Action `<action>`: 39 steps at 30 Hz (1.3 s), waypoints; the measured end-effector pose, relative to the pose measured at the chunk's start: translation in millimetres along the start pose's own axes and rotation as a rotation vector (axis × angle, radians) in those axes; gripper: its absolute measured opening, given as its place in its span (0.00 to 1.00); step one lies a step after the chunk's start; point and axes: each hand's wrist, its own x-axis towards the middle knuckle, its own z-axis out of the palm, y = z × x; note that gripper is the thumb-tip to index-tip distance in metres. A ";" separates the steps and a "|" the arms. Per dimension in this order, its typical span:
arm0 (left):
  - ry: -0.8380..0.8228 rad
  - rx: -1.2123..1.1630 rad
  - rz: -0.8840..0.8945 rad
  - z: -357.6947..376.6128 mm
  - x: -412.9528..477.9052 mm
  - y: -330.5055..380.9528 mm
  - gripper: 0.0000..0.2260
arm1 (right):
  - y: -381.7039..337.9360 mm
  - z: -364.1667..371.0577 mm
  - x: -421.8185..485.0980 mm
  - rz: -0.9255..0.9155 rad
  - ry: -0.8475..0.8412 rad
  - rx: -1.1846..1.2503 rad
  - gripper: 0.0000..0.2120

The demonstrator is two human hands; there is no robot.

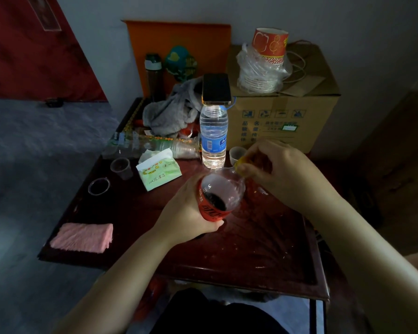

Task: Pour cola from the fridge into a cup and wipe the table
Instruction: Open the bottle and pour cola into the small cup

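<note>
My left hand (191, 213) has its fingers curled round the red label of the cola bottle (220, 194), holding it tilted over the bench (251, 249) with the neck slanting up to the right. Dark cola is pooled low inside. My right hand (275, 169) pinches the yellow cap (240, 162) at that neck between thumb and fingertips. Left of the left fingers sit a tissue pack (158, 173), a far plastic cup (121, 168) and a near plastic cup (98, 186) — further left still, at the bench edge, lies a pink cloth (82, 237). Just beyond the right fingers stand a water bottle (214, 138) and a small pale cup (237, 154).
</note>
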 end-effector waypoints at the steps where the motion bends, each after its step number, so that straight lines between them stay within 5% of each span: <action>1: -0.002 0.002 0.004 -0.2 -0.4 0.0 0.39 | -0.8 0.7 0.1 -0.008 -0.006 0.024 0.14; 4: 0.004 0.001 0.008 -0.5 -2.0 -0.4 0.38 | 0.6 -2.1 1.7 -0.064 -0.075 0.115 0.11; 11: -0.003 0.007 0.008 0.2 -5.5 -1.1 0.39 | 3.1 -2.6 -3.7 0.000 -0.184 0.186 0.29; 15: 0.003 0.008 -0.001 2.1 -4.9 -0.1 0.39 | -4.0 1.0 -6.7 0.038 -0.009 -0.011 0.19; 20: 0.001 0.015 -0.018 3.1 -4.0 1.7 0.39 | -1.9 -2.1 -8.0 -0.013 -0.032 0.080 0.12; 28: 0.008 0.031 -0.021 6.9 -5.4 3.5 0.39 | 6.0 -8.0 -7.9 0.018 -0.105 0.132 0.24; 34: -0.001 0.024 -0.014 8.6 -4.7 5.0 0.39 | -4.4 -7.1 -9.4 0.036 -0.015 -0.072 0.16; 39: -0.007 0.026 -0.007 8.0 -4.1 5.3 0.39 | 1.2 -11.5 -6.5 -0.072 -0.090 0.024 0.11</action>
